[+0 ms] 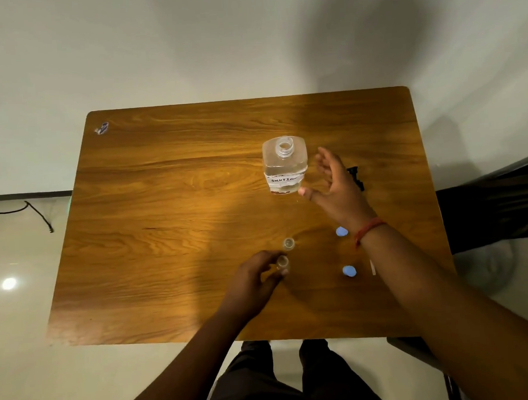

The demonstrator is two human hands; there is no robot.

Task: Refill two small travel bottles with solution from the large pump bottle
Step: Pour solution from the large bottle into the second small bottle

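Uncapped pump bottle (285, 165) (labelled "SOLUTION")

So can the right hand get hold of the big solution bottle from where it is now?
Probably yes. The right hand is open right beside the solution bottle, with nothing between them on the table.

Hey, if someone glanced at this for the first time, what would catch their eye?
The big clear bottle labelled "solution" stands open mid-table, with the right hand spread beside it. Nearer, the left hand holds one small bottle, and two blue caps lie to the right.
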